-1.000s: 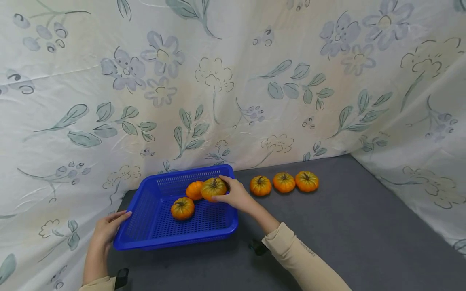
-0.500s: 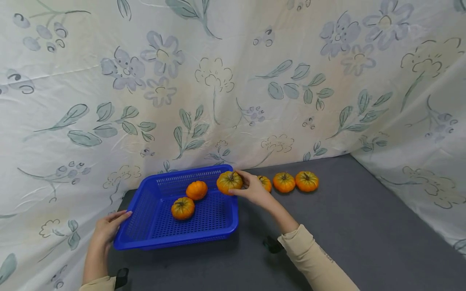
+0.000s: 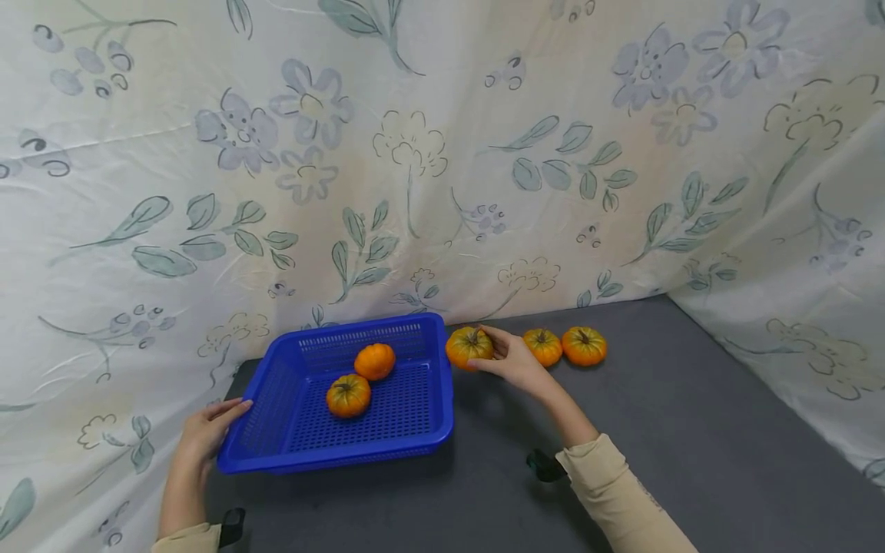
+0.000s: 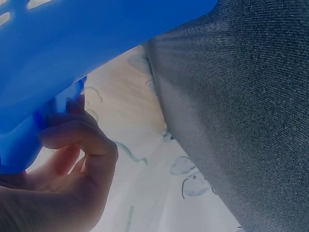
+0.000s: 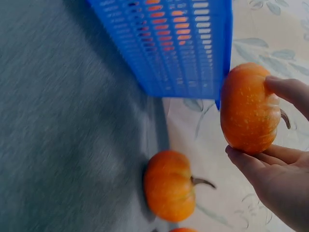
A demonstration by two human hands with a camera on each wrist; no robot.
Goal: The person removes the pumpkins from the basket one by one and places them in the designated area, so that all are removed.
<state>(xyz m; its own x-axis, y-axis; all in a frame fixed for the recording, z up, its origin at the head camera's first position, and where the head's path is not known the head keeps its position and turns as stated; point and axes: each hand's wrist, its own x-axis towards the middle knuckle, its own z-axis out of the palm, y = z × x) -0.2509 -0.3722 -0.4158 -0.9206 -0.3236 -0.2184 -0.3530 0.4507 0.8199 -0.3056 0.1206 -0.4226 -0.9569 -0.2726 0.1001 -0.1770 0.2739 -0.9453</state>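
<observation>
My right hand (image 3: 515, 361) grips a small orange pumpkin (image 3: 470, 348) just outside the right rim of a blue plastic basket (image 3: 276, 465). The right wrist view shows that pumpkin (image 5: 247, 108) between thumb and fingers, raised above the table, its stem toward the palm. My left hand (image 3: 203, 432) holds the basket's left rim; in the left wrist view its fingers (image 4: 79, 137) curl beneath the blue edge. Two pumpkins sit apart inside the basket, one (image 3: 348, 395) stem up and a smoother one (image 3: 375, 361) behind it.
On the dark grey table (image 3: 664, 430), two pumpkins, one (image 3: 544, 349) beside another (image 3: 584, 346), show right of my right hand. A pumpkin (image 5: 169, 186) stands near the basket in the right wrist view. Patterned floral cloth (image 3: 429, 192) hangs behind the table and along its sides.
My right hand has carried its pumpkin from over the basket rightward past the rim, now covering the nearest table pumpkin in the head view. The left hand and basket stay put.
</observation>
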